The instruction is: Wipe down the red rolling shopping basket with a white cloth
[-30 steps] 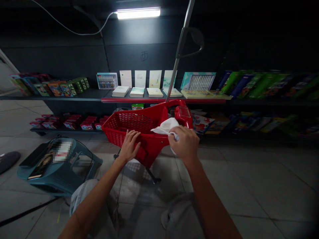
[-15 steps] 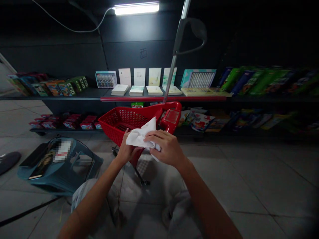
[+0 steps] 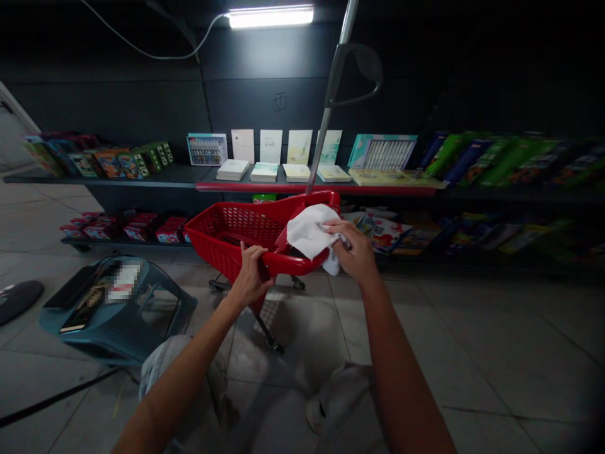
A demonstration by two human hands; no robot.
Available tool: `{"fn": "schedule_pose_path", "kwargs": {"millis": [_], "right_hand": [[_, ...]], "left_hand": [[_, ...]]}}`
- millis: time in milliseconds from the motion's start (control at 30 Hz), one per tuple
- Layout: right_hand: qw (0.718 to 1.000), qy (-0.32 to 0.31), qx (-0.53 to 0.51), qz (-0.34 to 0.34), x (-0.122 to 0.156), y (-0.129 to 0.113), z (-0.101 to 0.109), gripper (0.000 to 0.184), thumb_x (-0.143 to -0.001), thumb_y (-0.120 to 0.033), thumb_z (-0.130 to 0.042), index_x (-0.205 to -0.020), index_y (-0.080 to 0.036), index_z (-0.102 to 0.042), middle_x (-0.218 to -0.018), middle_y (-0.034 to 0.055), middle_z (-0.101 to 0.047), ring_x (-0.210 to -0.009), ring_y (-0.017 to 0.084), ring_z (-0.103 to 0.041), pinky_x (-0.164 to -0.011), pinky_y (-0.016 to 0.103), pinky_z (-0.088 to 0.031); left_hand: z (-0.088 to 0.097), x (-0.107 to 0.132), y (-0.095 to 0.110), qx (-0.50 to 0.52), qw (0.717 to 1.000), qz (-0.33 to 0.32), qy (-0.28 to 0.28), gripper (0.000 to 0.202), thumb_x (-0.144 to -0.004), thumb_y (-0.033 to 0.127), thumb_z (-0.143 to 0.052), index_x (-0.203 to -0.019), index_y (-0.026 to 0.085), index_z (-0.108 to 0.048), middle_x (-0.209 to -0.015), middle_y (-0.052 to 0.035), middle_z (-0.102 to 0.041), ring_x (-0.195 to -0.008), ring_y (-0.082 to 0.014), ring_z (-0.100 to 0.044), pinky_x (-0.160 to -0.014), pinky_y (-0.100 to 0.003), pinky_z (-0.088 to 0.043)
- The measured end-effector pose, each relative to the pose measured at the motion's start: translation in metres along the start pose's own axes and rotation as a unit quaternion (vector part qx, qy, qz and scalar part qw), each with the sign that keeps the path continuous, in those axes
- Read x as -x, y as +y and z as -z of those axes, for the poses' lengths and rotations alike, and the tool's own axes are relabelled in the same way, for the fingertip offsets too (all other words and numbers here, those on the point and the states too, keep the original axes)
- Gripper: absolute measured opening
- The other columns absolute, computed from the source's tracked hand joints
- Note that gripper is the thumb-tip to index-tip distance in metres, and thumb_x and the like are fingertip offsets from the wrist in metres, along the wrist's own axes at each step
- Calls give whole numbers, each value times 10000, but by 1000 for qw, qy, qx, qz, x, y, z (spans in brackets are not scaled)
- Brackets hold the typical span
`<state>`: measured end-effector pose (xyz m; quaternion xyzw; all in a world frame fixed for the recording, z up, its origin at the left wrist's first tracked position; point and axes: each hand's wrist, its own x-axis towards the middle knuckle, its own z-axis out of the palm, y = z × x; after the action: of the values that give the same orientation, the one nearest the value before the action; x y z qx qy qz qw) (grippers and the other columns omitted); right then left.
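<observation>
A red plastic shopping basket on wheels (image 3: 227, 230) stands on the tiled floor in front of me, with a grey pull handle (image 3: 331, 94) rising from its far end. My left hand (image 3: 250, 277) is closed round the basket's near rim. My right hand (image 3: 354, 249) grips a white cloth (image 3: 309, 233) and presses it against the basket's rim at the handle end.
A blue-green plastic stool (image 3: 118, 309) with a dark flat item on it sits at my left. Dark shelves (image 3: 312, 187) behind the basket hold notebooks, cards and coloured boxes. My knees show at the bottom of the view.
The basket has turned and settled more upright. My left hand shifted from its side onto the near rim. My right hand carried the cloth left, then back up to the rim by the handle.
</observation>
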<state>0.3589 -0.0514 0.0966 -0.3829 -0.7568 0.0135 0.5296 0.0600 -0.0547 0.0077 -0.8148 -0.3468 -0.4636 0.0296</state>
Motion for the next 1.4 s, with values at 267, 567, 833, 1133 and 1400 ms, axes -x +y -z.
{"fn": "schedule_pose_path", "kwargs": {"millis": [267, 567, 833, 1133, 1400], "right_hand": [[992, 54, 100, -60, -12, -27, -17, 243, -897, -160, -542, -1017, -230, -742, -1177, 93, -743, -1157, 277, -648, -1060, 483, -487], [976, -213, -44, 19, -25, -107, -35, 277, -838, -52, -559, -930, -236, -744, -1034, 0, -770, -985, 196, -665, -951, 350, -484], [989, -150, 4, 9, -26, -78, -34, 206, -897, -124, -565, -931, -245, -727, -1083, 31, -756, -1122, 248, -607, -1054, 443, -458], [992, 26, 98, -74, -21, -19, -30, 303, -899, -185, -487, -1081, -229, -726, -1176, 95, -743, -1169, 285, -629, -1059, 475, -469], [965, 103, 169, -170, -23, 10, -18, 287, -845, -222, -532, -1023, -208, -758, -1068, 124, -731, -1027, 297, -649, -966, 448, -493]], "left_hand": [[5, 5, -4, 3, 999, 26, 23, 825, -700, 224, -720, -1419, 252, -317, -1331, -117, -506, -1306, -340, -524, -1267, -769, -44], [22, 11, -7, 6, 998, 41, 53, 701, -655, 307, -694, -1277, 240, -376, -1193, -78, -500, -1152, -297, -521, -1222, -678, -266], [34, 16, -5, 20, 997, 58, 56, 654, -631, 361, -657, -1216, 243, -388, -1136, -60, -481, -1083, -280, -511, -1184, -648, -306], [37, 16, -5, 34, 996, 66, 50, 638, -613, 336, -656, -1191, 253, -398, -1117, -52, -486, -1062, -277, -519, -1174, -632, -310], [57, 31, -7, 54, 998, 41, 18, 652, -656, 393, -686, -1221, 253, -393, -1112, -60, -481, -1071, -282, -517, -1192, -645, -281]]}}
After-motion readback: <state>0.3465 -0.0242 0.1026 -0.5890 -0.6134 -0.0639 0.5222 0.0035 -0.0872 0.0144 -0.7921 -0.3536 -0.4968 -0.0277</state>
